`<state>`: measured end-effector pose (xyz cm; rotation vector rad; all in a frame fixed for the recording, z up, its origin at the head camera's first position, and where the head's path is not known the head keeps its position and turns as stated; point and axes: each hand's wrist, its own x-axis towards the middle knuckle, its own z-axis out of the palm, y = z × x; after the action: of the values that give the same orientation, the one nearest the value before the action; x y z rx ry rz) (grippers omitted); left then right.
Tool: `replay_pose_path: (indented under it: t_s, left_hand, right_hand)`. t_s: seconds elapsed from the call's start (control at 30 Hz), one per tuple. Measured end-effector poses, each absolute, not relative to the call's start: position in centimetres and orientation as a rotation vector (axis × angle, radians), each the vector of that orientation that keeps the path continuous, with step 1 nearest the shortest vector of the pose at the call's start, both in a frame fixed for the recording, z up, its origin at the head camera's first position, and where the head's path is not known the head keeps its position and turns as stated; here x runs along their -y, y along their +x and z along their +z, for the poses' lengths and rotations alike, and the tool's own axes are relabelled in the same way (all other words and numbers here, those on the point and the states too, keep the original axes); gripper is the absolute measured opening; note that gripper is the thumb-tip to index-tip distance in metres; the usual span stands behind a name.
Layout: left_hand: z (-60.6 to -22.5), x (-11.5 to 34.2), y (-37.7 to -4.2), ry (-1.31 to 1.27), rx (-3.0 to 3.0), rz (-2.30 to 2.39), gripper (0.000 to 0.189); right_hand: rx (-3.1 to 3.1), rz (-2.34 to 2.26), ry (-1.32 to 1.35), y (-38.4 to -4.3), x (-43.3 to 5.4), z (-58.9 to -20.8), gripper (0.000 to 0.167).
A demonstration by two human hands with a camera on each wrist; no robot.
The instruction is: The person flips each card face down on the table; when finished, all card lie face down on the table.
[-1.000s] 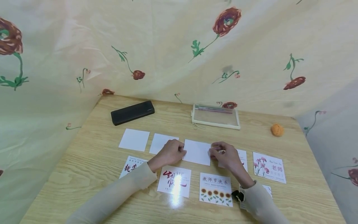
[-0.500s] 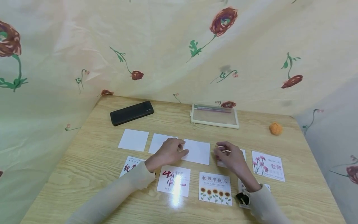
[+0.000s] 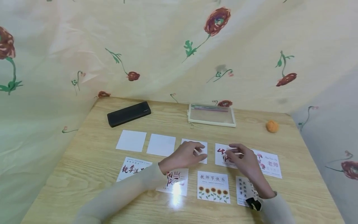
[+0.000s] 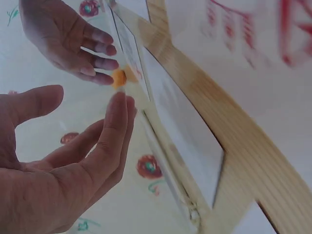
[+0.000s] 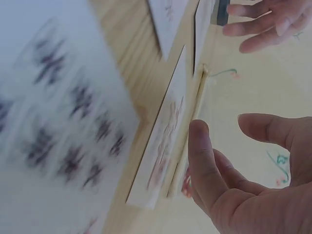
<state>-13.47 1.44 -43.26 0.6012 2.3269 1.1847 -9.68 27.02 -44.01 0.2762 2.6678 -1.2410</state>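
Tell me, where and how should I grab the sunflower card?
I'd probably pinch the sunflower card by its near edge, coming in low from the near side. It lies flat on the table, so only its thin edges offer a grip, and nothing covers that near edge.

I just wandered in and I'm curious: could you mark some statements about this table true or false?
Neither the left hand nor the right hand holds a card. True.
In the head view, the black case is left of the clear pouch. True.
The clear pouch lies under the left hand. False: it lies beyond both hands.
The sunflower card lies in the front row. True.
Every back-row card is blank. False: the pink-flower card there is printed.
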Motion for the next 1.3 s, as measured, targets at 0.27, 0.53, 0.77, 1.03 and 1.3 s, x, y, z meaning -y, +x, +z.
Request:
replay_pose_path:
  t_s: [0.27,0.53,0.77,1.03,1.3]
  left_hand:
    - [-43.4,-4.7,-12.7,0.595,-2.303,1.193,0.063]
    - [-43.7,-6.8,-12.3,0.585,-2.293,1.181,0.068]
    - [-44.5,-7.8,-12.0,0.597,-2.297,1.191,0.069]
    - [-44.6,-8.1,-11.5,0.585,-2.355,1.143,0.068]
    - [-44.7,-8.2,-11.2,0.594,-2.329,1.176,0.067]
  right_hand:
    - [-2.690,-1.147,0.326,-8.8,-28.8,-44.2,0.058]
    - [-2.749,-1.091,0.362,-8.0,-29.9,-44.3,0.060]
    - [-2.713,-1.094,0.407,-8.0,-30.2,-44.5,0.065]
    - [-2.688,-1.120,0.451,-7.8,-29.7,-44.9,0.063]
    - [-2.719,-1.140,0.439,-7.6,-29.3,-44.8,0.060]
